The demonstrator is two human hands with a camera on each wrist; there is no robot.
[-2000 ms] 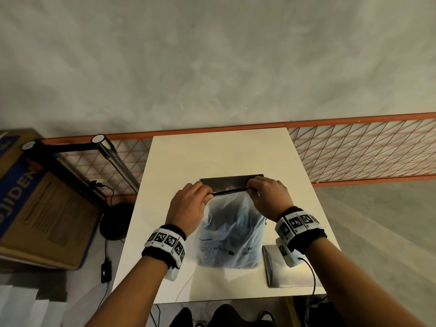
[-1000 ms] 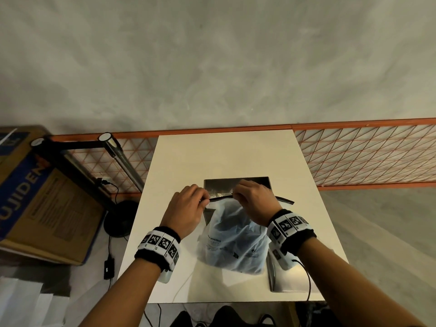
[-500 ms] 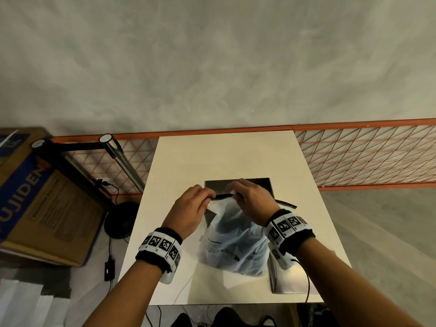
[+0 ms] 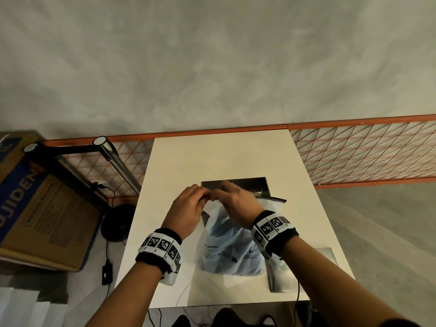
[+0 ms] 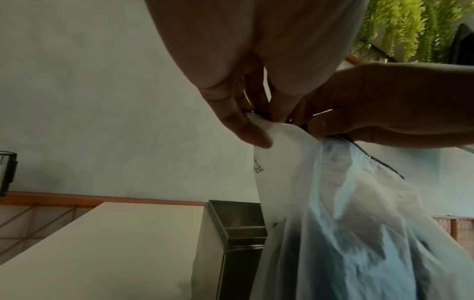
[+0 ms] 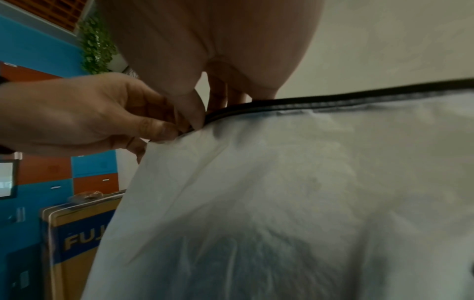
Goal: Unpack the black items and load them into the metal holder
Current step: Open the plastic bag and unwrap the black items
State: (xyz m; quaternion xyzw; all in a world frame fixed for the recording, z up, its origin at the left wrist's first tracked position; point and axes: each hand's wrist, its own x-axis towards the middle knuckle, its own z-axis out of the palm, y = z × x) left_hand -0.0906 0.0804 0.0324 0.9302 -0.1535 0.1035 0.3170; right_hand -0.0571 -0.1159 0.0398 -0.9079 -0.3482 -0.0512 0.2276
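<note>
The black items are inside a see-through plastic bag, showing only as dark shapes through the cloudy film. The bag is held up over the pale surface, just in front of the metal holder. A black zip strip runs along the top of the bag.

The left hand and the right hand meet at the left end of the strip. Each grip is pinching the bag's top edge there, fingers pressed tight on the thin plastic.

The bag looks soft, floppy and light, so it will sag and swing. The film is probably slippery too. The best place to hold is the strip, which looks stiffer than the film. One lip in each hand, then pull them apart. What the black items are cannot be told through the bag, so reach in gently.
</note>
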